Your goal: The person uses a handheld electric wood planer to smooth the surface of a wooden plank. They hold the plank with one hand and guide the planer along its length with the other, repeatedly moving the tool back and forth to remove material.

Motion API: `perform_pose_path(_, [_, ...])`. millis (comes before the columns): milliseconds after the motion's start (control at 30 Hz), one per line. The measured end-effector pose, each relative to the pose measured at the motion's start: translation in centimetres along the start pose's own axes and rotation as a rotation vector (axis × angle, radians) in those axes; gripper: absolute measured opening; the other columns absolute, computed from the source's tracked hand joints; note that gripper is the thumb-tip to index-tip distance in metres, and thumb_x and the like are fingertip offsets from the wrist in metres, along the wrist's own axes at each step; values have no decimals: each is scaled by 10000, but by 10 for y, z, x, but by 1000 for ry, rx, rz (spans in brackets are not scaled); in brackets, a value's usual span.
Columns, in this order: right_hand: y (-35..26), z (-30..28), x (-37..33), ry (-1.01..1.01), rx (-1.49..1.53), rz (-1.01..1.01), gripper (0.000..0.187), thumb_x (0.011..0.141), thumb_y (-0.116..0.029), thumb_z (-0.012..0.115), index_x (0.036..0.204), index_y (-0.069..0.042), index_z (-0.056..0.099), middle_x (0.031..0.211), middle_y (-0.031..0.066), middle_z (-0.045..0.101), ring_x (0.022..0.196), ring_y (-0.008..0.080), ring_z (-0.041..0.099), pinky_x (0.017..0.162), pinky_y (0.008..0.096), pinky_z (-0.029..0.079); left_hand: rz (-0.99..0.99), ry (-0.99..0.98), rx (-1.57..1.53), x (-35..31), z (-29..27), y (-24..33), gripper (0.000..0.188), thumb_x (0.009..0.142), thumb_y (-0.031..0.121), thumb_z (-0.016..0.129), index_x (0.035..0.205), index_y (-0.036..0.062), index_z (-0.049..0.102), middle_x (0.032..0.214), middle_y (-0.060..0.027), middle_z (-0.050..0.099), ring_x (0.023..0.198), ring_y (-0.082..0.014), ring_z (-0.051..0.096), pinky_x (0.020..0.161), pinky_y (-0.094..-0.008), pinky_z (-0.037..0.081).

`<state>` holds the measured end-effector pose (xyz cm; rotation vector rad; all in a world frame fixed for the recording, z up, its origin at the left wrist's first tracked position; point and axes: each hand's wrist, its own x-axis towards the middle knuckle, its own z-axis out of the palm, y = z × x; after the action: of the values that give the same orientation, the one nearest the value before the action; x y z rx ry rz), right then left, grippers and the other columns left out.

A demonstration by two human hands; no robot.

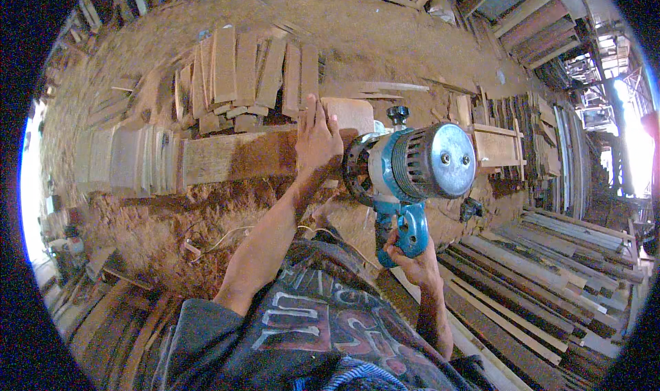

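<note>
My right hand (412, 259) is wrapped round the blue handle of a router (395, 161), a power tool with a round silver top, a slotted motor housing and a black knob. It stands over the right part of a wooden bench plank (237, 156). My left hand (319, 138) lies flat with its fingers stretched out, at the near left edge of a small pale wood piece (349, 113) with rounded corners. The router's body hides part of this piece and whatever is under the base.
A pile of cut wood slats (240, 71) lies beyond the plank. More slats (134, 159) stand in a row at its left end. Long boards (536, 274) are stacked at the lower right. A pale cord (230, 233) crosses the shavings-covered ground near my body.
</note>
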<state>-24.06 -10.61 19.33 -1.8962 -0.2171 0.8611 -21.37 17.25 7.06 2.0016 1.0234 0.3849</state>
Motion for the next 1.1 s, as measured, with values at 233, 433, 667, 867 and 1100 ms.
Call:
perform_pose_path(233, [-6, 3, 2, 3, 3, 28, 259, 794, 65, 694, 1025, -33, 629, 918, 40, 671, 876, 154, 678, 783, 320, 550, 71, 45, 76, 3, 0, -5, 615, 1031, 376, 430, 1516, 2, 374, 1612, -171, 323, 1409, -447, 398, 1177, -496, 339])
perform_pose_path(433, [-5, 2, 11, -27, -97, -43, 273, 801, 55, 688, 1046, -40, 614, 899, 35, 661, 857, 157, 670, 777, 338, 548, 103, 39, 114, 3, -2, -6, 622, 1018, 372, 451, 1500, -15, 385, 1587, -186, 360, 1379, -436, 438, 1149, -496, 375])
perform_pose_path(667, [-1, 6, 17, -6, -47, -94, 349, 814, 46, 670, 1139, -46, 587, 904, 35, 645, 854, 158, 652, 775, 344, 544, 141, 89, 59, -6, -3, -6, 645, 1025, 370, 431, 1520, -33, 333, 1595, -197, 342, 1420, -410, 393, 1163, -481, 358])
perform_pose_path(867, [0, 3, 38, -19, -75, -159, 380, 824, 49, 660, 1183, -44, 575, 937, 53, 657, 870, 160, 652, 787, 341, 536, 266, 192, 79, -2, 2, -10, 587, 1038, 342, 407, 1474, -52, 406, 1553, -250, 383, 1383, -440, 436, 1167, -483, 351])
perform_pose_path(1100, [-10, 4, 60, -60, -63, -154, 396, 813, 64, 629, 1190, -41, 574, 939, 101, 717, 878, 168, 673, 798, 311, 518, 273, 189, 76, -1, -1, -9, 541, 1043, 330, 426, 1416, -59, 468, 1514, -259, 433, 1329, -455, 490, 1111, -491, 411])
